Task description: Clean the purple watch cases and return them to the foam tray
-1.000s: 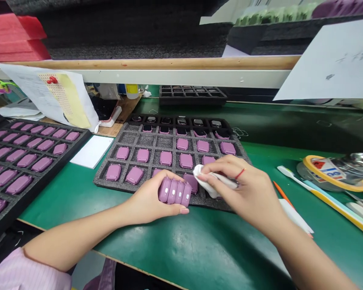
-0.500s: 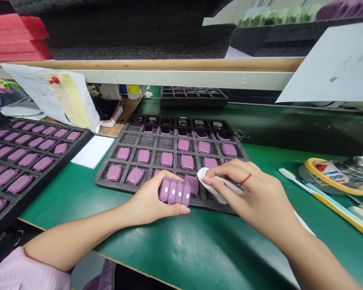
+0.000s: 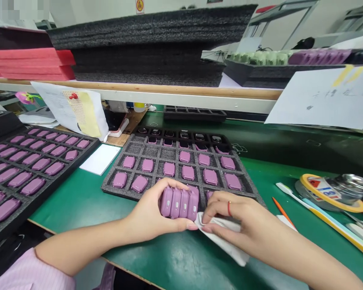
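While the left hand (image 3: 148,213) holds watch cases (image 3: 179,204), the right hand (image 3: 249,219) pinches cloth (image 3: 226,241)

Its left fingers, partly open, hug four purple watch cases. They look light, hard and slippery, so grip their edges. At their four o'clock, the right fingers nip the soft, floppy cloth. The foam tray (image 3: 168,154) sits at twelve o'clock.

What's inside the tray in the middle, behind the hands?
The middle tray holds purple cases and, at the back, dark-faced ones. The left hand hides part of the front row.
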`<state>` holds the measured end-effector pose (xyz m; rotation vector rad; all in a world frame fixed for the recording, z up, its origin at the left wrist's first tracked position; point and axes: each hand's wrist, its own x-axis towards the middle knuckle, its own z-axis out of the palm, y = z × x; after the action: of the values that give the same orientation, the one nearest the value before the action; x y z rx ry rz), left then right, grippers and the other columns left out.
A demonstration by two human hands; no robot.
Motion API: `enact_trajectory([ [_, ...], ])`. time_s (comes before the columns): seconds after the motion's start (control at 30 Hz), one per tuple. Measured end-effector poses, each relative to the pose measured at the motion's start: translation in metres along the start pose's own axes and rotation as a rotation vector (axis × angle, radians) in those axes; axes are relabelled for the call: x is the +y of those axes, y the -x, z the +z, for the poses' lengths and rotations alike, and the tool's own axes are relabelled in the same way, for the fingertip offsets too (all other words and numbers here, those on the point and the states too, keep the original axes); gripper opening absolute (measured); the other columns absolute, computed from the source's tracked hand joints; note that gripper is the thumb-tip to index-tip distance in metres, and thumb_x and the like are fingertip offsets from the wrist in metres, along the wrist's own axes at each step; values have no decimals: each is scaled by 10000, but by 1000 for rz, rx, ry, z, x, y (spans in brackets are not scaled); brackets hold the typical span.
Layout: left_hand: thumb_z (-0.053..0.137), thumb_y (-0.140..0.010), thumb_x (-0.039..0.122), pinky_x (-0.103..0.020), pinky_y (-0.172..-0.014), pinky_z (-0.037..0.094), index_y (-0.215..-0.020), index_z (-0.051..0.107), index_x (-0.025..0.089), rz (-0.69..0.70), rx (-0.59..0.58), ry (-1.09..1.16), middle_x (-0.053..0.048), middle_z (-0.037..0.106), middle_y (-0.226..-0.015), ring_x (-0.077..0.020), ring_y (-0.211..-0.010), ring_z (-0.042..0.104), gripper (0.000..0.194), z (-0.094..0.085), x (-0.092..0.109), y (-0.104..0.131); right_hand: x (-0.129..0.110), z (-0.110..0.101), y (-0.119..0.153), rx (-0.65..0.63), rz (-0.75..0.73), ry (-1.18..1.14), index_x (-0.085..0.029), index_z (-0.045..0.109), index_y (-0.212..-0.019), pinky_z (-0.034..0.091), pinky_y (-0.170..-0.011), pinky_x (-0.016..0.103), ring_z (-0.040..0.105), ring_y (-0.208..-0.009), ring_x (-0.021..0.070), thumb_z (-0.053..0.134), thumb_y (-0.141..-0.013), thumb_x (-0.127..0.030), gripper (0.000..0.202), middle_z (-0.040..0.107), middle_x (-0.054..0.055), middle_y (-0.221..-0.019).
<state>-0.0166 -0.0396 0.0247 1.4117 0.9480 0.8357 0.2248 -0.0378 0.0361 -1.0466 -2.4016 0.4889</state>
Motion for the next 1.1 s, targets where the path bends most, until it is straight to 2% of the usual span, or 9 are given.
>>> enact_trajectory([
  [0.03, 917, -633, 296, -449, -1005, 501, -1108, 577, 237, 8, -6, 17, -64, 698, -1150, -272, -1090, 673, 588, 0, 2, 2, -1, 1, 2, -5, 14, 17, -285, 709, -901, 614, -677, 268, 730, -785, 162, 709, -865, -255, 46, 727, 0, -910],
  [0.1, 914, -641, 298, -445, -992, 513, -1140, 566, 249, 17, -5, 33, -63, 695, -1160, -275, -1089, 676, 610, 1, 2, 5, -4, 7, 4, 57, 52, 67, -304, 674, -1141, 639, -810, 351, 735, -974, 226, 784, -793, -288, 365, 726, 37, -1109],
  [0.17, 926, -620, 300, -441, -995, 513, -1170, 554, 250, 28, 14, 21, -64, 678, -1189, -276, -1095, 667, 666, 3, 1, 6, -10, 17, 2, 106, 63, 67, -307, 499, -1414, 613, -941, 442, 668, -1189, 292, 845, -725, -340, 771, 651, 92, -1341],
  [0.23, 942, -591, 310, -439, -1018, 500, -1207, 537, 249, 47, 39, 9, -70, 651, -1242, -280, -1139, 639, 740, 4, -1, 7, -17, 30, -3, 147, 15, 25, -299, 320, -1541, 556, -1037, 503, 570, -1329, 322, 850, -720, -370, 980, 548, 127, -1481],
  [0.37, 944, -579, 305, -454, -1038, 488, -1218, 533, 223, 17, 14, 37, -91, 641, -1260, -302, -1199, 604, 765, 8, -4, 8, -26, 56, -13, 303, -99, -77, -286, 285, -1556, 485, -1106, 541, 548, -1354, 307, 720, -850, -291, 829, 563, 137, -1467],
  [0.53, 938, -576, 239, -470, -1025, 498, -1174, 543, 202, -42, -73, 158, -96, 635, -1228, -308, -1187, 611, 718, 12, -2, 10, -32, 70, -16, 380, -49, -340, -265, 335, -1532, 530, -1072, 483, 633, -1262, 290, 747, -839, -357, 812, 721, 100, -1243],
  [0.73, 952, -546, 184, -462, -1025, 497, -1159, 541, 220, -38, -181, 300, -88, 633, -1224, -309, -1193, 622, 739, 9, -2, 10, -39, 71, -13, 439, 70, -449, -277, 441, -1460, 589, -1006, 459, 678, -1198, 310, 810, -792, -413, 775, 731, 102, -1234],
  [0.93, 797, -779, 510, -478, -960, 542, -1172, 571, 192, -156, -313, 477, -119, 678, -1127, -299, -1119, 677, 554, 2, -5, 5, -36, 61, -13, 464, 34, -397, -263, 397, -1492, 570, -1038, 473, 692, -1177, 288, 803, -801, -320, 803, 759, 75, -1146],
  [1.1, 876, -715, 288, -475, -1029, 510, -1170, 592, 166, -136, -350, 496, -128, 674, -1172, -279, -1142, 669, 550, 3, -10, 4, -30, 60, -12, 445, 49, -479, -280, 440, -1469, 596, -999, 432, 725, -1112, 285, 851, -741, -391, 844, 759, 76, -1172],
])
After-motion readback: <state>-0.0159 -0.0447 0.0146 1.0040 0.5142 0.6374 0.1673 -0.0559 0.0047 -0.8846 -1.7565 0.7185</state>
